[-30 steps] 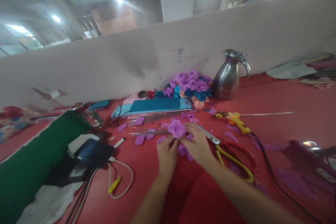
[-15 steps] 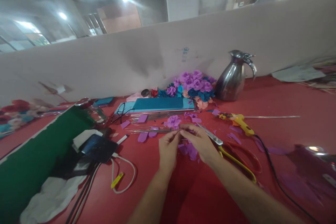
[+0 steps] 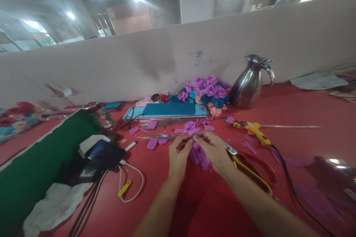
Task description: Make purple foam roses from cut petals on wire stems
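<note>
Both hands meet above the red table, fingertips nearly touching. My left hand (image 3: 178, 155) is closed in a pinch, its thumb pointing toward the right hand. My right hand (image 3: 213, 152) pinches from the other side. A purple paper petal (image 3: 194, 131) shows at the fingertips, partly hidden by the fingers. Just beyond lies a purple paper flower (image 3: 189, 125). Loose purple paper pieces (image 3: 204, 161) lie beneath the right hand. Beside the right wrist are scissors (image 3: 231, 150) with red and yellow handles, their blades partly covered by the hand.
A yellow glue gun (image 3: 258, 135) with a black cord lies right. Behind stand a metal jug (image 3: 248, 85) and a heap of paper flowers (image 3: 208, 89). Blue paper sheets (image 3: 169, 109) lie at the back. A phone (image 3: 105, 154), white cable (image 3: 139, 194) and green board (image 3: 52, 148) are left.
The purple petal now shows at my fingertips, where little could be seen before. The purple flower appears slightly further right, and the view has shifted a little. Both hands stay close together.
</note>
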`<move>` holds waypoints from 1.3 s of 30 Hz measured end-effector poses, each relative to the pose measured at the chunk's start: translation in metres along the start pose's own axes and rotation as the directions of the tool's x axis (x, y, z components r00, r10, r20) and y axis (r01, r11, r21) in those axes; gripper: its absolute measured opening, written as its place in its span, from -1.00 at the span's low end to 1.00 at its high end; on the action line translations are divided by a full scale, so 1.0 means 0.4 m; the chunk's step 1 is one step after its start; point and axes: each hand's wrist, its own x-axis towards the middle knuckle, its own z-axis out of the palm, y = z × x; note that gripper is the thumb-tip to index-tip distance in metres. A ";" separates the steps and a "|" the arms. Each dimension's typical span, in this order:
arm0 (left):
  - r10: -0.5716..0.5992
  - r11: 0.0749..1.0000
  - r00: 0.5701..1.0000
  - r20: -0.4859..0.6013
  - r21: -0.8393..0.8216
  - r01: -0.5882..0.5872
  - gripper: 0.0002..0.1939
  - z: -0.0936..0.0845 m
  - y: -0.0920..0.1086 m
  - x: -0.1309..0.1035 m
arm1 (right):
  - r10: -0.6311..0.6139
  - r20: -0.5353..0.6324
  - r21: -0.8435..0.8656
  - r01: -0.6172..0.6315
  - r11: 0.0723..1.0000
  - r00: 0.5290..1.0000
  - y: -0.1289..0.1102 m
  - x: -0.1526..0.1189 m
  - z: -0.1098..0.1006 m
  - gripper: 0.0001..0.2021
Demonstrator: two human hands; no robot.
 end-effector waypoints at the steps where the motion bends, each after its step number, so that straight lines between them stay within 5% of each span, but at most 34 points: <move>1: 0.034 0.999 0.999 -0.022 0.016 -0.033 -0.79 -0.001 -0.001 0.001 | -0.003 0.000 -0.021 0.003 1.000 1.000 -0.001 0.000 0.000 -0.78; 8: 0.191 0.973 0.977 -0.094 0.146 -0.176 -0.86 -0.011 -0.002 0.009 | -0.019 0.029 -0.092 0.022 0.995 0.999 -0.020 -0.010 0.007 -0.77; 20: 0.408 0.875 0.902 -0.140 0.344 -0.342 -0.92 -0.005 0.029 -0.010 | -0.278 0.019 -0.383 0.264 0.885 0.960 -0.016 -0.027 0.012 -0.83; 23: 0.345 0.915 0.927 -0.146 0.271 -0.298 -0.91 -0.002 0.027 -0.012 | -0.251 0.010 -0.327 0.241 0.914 0.968 -0.016 -0.025 0.009 -0.82; 27: 0.091 0.994 0.990 -0.105 -0.043 -0.096 -0.92 0.002 0.029 0.001 | -0.179 0.003 -0.258 0.173 0.950 0.984 -0.019 -0.020 0.007 -0.82; 30: -0.045 0.977 0.999 -0.029 -0.208 0.038 -0.86 -0.002 0.028 0.013 | -0.197 0.006 -0.258 0.192 0.947 0.980 -0.023 -0.020 0.006 -0.83; 33: -0.067 0.978 0.997 0.049 -0.196 0.075 -0.83 -0.013 0.020 0.020 | -0.194 0.005 -0.241 0.189 0.952 0.981 -0.028 -0.018 0.006 -0.82; 39: -0.123 0.942 0.984 0.129 -0.295 0.157 -0.88 -0.023 0.021 0.023 | 0.088 0.085 -0.013 -0.088 0.996 0.992 -0.030 0.002 -0.003 -0.75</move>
